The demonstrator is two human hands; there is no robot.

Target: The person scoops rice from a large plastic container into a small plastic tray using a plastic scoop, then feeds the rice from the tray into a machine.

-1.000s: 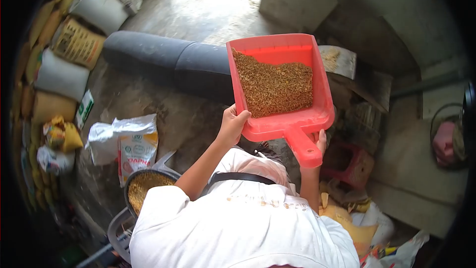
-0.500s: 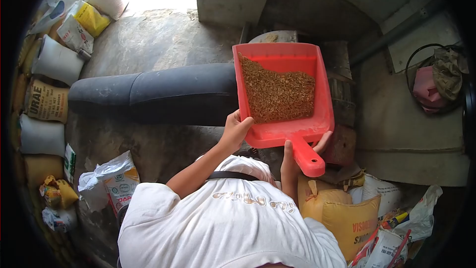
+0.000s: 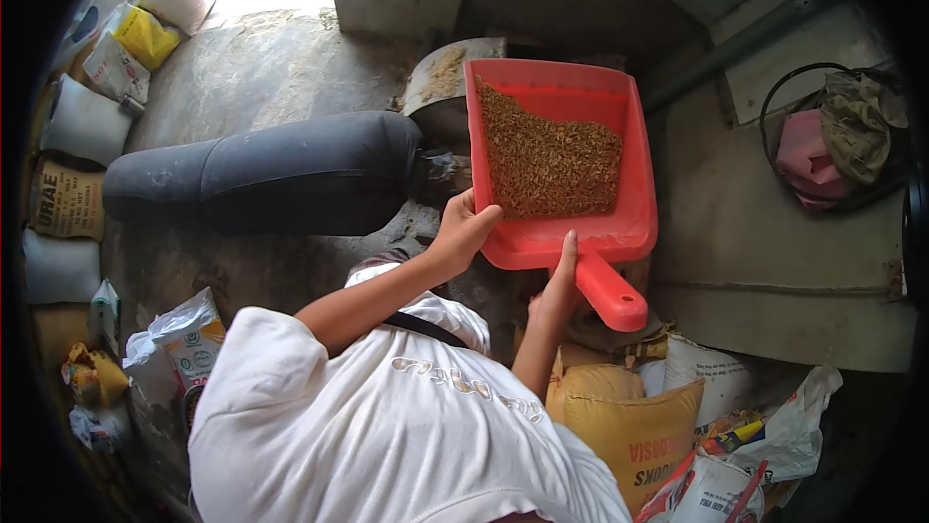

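I hold a red plastic scoop pan [image 3: 634, 150] up in front of me, and a heap of brown grain [image 3: 549, 164] lies in it. My left hand [image 3: 463, 229] grips the pan's left rim. My right hand [image 3: 558, 291] supports it from below beside the red handle [image 3: 613, 294], fingers pressed against the underside. The pan hangs over a grey metal machine hopper [image 3: 447, 83] dusted with grain.
A long black tube [image 3: 261, 173] lies across the concrete floor at left. Stacked feed sacks [image 3: 68, 199] line the left wall. A yellow sack [image 3: 634, 431] and plastic bags sit at lower right. A basket with pink cloth [image 3: 823, 141] hangs at right.
The view has swung left and the pan has moved toward the grey hopper. My right hand shifted from the handle's end to the pan's underside.
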